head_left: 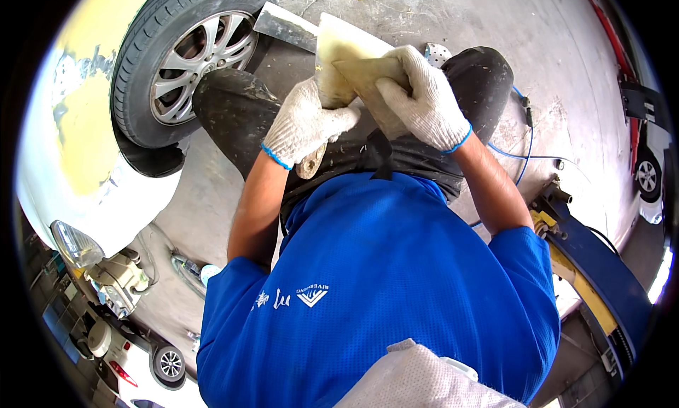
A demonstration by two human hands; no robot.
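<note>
White knit gloves with blue cuffs cover both hands, held in front of my knees. My left hand (305,124) is closed around a putty knife, its wooden handle (312,162) showing below the palm. The knife's broad blade (341,42) points up and is smeared with pale yellow paste. My right hand (426,100) is closed on a flat tan spreader (373,90), thumb on its face. The spreader lies slanted across the blade, overlapping it; whether they touch all along I cannot tell.
On the left is a white car body (85,132) with yellow filler patches, beside its wheel (194,65). A grey-and-white flat piece (286,27) juts beyond the tyre. A blue cable (527,157) and a yellow-and-blue lift arm (587,270) lie to the right.
</note>
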